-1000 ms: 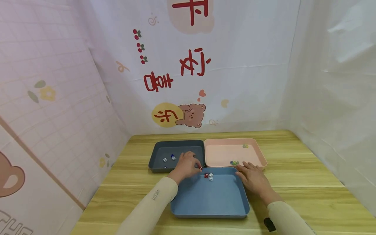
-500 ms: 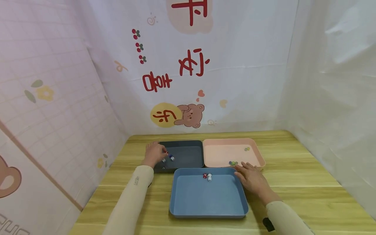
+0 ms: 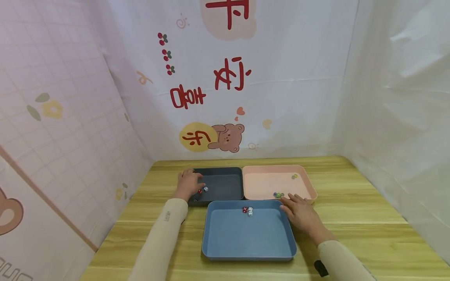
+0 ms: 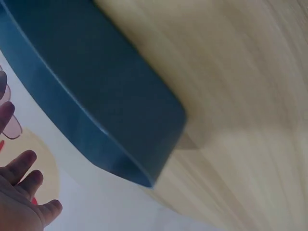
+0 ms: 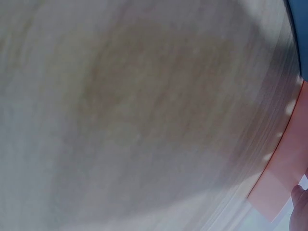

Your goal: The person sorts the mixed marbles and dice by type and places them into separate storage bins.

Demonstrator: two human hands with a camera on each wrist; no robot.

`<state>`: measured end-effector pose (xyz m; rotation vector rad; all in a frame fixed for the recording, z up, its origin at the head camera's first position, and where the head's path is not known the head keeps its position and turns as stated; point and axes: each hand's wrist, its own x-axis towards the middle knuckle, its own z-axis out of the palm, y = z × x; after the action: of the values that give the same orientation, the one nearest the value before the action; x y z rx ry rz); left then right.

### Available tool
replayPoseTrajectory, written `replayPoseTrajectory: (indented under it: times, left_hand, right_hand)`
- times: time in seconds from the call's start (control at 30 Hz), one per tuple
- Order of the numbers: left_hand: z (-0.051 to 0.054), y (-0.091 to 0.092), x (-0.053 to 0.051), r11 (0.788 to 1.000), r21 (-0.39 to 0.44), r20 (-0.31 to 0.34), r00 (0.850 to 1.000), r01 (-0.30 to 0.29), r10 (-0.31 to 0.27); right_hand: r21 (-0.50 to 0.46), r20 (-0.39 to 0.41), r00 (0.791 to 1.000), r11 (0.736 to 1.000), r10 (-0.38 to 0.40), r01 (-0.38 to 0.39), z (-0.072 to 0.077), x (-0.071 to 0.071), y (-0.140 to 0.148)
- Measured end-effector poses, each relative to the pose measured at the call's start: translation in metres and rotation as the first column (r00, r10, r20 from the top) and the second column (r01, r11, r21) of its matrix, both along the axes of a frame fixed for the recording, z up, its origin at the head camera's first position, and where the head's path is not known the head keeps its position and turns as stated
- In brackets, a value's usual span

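Note:
Over the left end of the dark grey tray (image 3: 225, 183) is my left hand (image 3: 188, 184). The left wrist view shows its fingers (image 4: 32, 182) spread apart, with nothing seen between them. Just under the fingertips lie a red die (image 3: 200, 191) and a white die (image 3: 206, 189) with a bit of blue behind; the hand hides part of this group. My right hand (image 3: 303, 215) rests with extended fingers at the corner where the blue tray (image 3: 249, 242) meets the pink tray (image 3: 270, 179). A red die (image 3: 245, 210) and white dice (image 3: 250, 211) sit near the blue tray's far edge.
Small green, yellow and blue translucent pieces (image 3: 279, 194) lie in the pink tray by its near wall, and more yellowish ones (image 3: 294, 176) near its back right. All three trays stand close together on a wooden table (image 3: 355, 218), with a printed cloth (image 3: 299, 97) behind.
My left hand carried a red die from the blue tray to the dark grey tray and let it go there among the other dice. The right hand has stayed still.

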<state>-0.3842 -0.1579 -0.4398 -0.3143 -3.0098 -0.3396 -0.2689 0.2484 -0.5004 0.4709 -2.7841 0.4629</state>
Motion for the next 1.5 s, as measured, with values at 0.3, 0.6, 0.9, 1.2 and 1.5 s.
replayPoseTrajectory:
  times: [0.3, 0.6, 0.9, 1.2, 1.5]
  left_hand:
    - [0.016, 0.031, 0.002, 0.989, 0.118, -0.021, 0.996, 0.089, -0.087]
    - [0.024, 0.075, 0.011, 0.946, 0.266, 0.013, 0.981, 0.184, -0.195]
    - [0.011, 0.114, 0.031, 0.922, 0.256, 0.042, 0.949, 0.291, -0.311]
    - [-0.011, 0.131, 0.048, 0.929, 0.142, 0.082, 0.931, 0.342, -0.356]
    - [-0.022, 0.125, 0.054, 0.936, -0.021, 0.087, 0.933, 0.352, -0.349]
  right_hand:
    - [0.009, 0.007, 1.0, 1.0, -0.004, 0.004, 0.001, 0.0, 0.0]
    - [0.011, 0.013, 1.0, 1.0, -0.002, 0.002, 0.002, 0.001, 0.001]
    - [0.01, 0.018, 1.0, 1.0, -0.001, 0.001, 0.001, 0.001, 0.001]
    - [0.005, 0.001, 1.0, 1.0, 0.006, -0.006, 0.001, 0.001, 0.0]
    - [0.01, 0.018, 1.0, 1.0, 0.001, -0.001, 0.004, 0.001, -0.002]
